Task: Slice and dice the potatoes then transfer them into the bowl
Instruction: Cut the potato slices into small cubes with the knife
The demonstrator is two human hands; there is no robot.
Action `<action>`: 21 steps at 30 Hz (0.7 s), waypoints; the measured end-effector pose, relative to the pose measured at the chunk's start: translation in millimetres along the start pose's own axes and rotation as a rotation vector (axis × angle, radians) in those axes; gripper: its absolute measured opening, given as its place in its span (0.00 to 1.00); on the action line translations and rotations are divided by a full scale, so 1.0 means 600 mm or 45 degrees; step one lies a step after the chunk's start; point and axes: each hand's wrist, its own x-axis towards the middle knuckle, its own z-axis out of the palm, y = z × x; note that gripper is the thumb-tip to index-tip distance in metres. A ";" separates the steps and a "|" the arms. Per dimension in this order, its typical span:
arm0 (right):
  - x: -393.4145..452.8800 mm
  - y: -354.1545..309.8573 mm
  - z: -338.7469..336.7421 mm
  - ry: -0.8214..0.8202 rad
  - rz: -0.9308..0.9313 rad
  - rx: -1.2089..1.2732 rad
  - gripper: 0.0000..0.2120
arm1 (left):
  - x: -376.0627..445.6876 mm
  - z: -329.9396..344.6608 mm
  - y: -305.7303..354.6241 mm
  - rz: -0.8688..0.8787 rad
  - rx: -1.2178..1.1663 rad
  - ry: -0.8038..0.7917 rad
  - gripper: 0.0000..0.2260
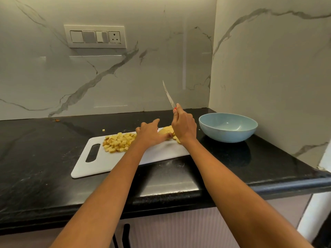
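Black counter [44, 176]: left hand [150, 134] flat on potato slices [165, 131], right hand [183, 127] gripping raised knife [168, 94].

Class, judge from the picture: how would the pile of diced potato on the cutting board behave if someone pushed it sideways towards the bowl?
The diced potato is many loose cubes, so it would probably scatter rather than move as one. The white cutting board looks smooth, so cubes likely slide easily; some may drop onto the counter.

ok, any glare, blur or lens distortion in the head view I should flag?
Head view: wide-angle bowing bends the counter edge; glare patch on the counter front, streaks on the marble wall; knife blade slightly soft; diced potatoes and bowl evenly lit, bowl casting a soft shadow.
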 end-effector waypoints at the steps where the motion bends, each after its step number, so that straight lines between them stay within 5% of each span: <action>1: 0.001 0.000 0.001 0.000 -0.003 -0.002 0.19 | 0.005 0.003 0.002 0.006 0.037 -0.036 0.34; 11: 0.003 0.003 0.004 0.035 -0.016 0.024 0.19 | 0.012 0.008 -0.018 0.115 -0.158 0.018 0.25; 21: 0.004 0.002 0.001 0.057 -0.022 0.020 0.19 | 0.014 0.012 -0.014 0.161 -0.332 0.324 0.24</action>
